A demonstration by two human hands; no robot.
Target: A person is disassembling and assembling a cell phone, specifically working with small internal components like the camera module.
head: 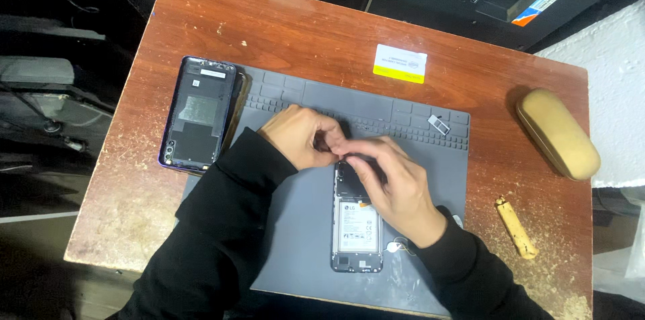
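So I've got the opened phone (357, 226) lying on the grey repair mat (295, 226), battery facing up, with its removed back cover (198, 113) parked off to my left on the wooden surface (322, 31). Both hands are working the top end: my left hand (299, 135) is pinched shut, though on what I can't tell, and my right hand (393, 182) rests curled over the upper part, fingers together. Looks like I'm mid-teardown up there, so the next bit probably needs a light, steady touch.

Black long sleeves (222, 226) on both arms, cuffs at wrists; bare hands, no gloves.
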